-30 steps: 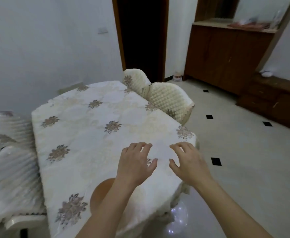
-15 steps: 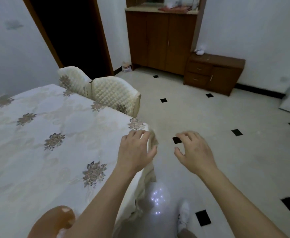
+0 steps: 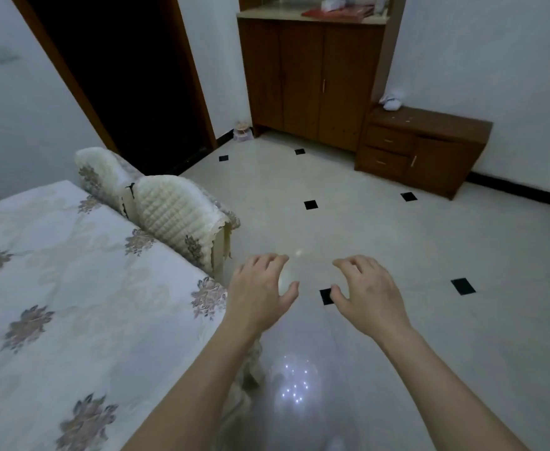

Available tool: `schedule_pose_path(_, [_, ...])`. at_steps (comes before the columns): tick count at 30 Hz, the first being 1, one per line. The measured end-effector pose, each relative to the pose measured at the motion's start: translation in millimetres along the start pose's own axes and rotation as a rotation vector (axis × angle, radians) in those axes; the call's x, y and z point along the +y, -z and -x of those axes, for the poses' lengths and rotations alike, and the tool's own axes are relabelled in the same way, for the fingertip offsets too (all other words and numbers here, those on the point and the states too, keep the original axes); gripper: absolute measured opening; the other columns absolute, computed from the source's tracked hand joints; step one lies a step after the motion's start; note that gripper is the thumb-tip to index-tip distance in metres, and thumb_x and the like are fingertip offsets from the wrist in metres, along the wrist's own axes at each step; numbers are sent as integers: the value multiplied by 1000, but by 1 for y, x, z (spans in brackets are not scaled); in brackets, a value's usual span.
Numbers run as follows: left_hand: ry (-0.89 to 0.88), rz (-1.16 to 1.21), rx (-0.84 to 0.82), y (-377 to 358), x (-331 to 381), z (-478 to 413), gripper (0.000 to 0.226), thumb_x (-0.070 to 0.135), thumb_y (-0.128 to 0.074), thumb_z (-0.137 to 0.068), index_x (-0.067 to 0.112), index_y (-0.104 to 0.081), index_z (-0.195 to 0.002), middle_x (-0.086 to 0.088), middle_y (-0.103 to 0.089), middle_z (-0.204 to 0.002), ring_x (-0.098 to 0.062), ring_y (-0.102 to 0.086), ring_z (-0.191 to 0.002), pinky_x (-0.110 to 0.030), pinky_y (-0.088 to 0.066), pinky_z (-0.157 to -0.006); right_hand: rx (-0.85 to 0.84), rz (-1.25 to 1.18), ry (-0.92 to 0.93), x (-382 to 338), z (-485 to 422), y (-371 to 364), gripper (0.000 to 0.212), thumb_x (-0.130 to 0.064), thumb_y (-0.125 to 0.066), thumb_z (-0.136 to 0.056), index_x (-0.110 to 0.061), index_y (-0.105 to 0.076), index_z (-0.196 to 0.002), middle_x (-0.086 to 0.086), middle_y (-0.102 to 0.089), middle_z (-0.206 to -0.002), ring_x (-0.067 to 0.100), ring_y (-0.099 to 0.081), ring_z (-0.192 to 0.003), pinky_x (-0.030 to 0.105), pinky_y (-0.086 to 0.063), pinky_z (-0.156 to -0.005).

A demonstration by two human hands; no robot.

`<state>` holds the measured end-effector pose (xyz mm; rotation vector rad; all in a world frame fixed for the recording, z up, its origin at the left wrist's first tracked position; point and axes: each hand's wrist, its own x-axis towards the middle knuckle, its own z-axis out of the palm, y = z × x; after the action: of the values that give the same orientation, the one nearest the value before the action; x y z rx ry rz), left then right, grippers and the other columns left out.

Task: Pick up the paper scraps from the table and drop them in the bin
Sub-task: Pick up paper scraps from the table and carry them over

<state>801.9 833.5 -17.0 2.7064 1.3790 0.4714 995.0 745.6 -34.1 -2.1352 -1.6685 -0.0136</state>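
Observation:
The table [image 3: 72, 288] with its white flowered cloth fills the left side of the view. No paper scraps show on it, and no bin is in sight. My left hand [image 3: 260, 294] hovers just past the table's right corner, over the floor, fingers spread and curled, holding nothing. My right hand [image 3: 364, 291] floats beside it over the tiled floor, fingers apart and empty too.
Two chairs with quilted white covers [image 3: 176, 219] stand at the table's far side. A dark doorway [image 3: 120, 76] lies behind them. A tall wooden cabinet [image 3: 312, 79] and a low drawer unit [image 3: 423, 151] line the far wall. The pale tiled floor [image 3: 397, 255] spreads to the right.
The view has swung right, away from the table toward the floor and cabinets. Both hands have moved off the tablecloth and now hang over the floor, still empty.

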Motion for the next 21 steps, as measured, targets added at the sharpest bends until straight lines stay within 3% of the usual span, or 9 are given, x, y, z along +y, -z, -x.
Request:
schedule_pose_path(11, [107,-56,33,-25,-1,-125,48,50,-59,-86,21,-62,-125,2,-66,-120,-22,-59,-110,-39,-49,-83,-59,-36,83,63,-138,-18,39,-24,-69,-79,-11,-67,-116,10,-66,-107,32,-60,-103,42,-51,-87])
schedule_pose_path(21, [169,-58,67,-61,-65,-268,50,50,-57,-87,21,-59,-127,1,-64,-123,-23,-56,-112,-39,-47,-86,-99,-9,146,74,-299,-66,40,-31,-62,-86,-15,-63,-122,5,-64,-112,26,-57,-107,38,-47,-90])
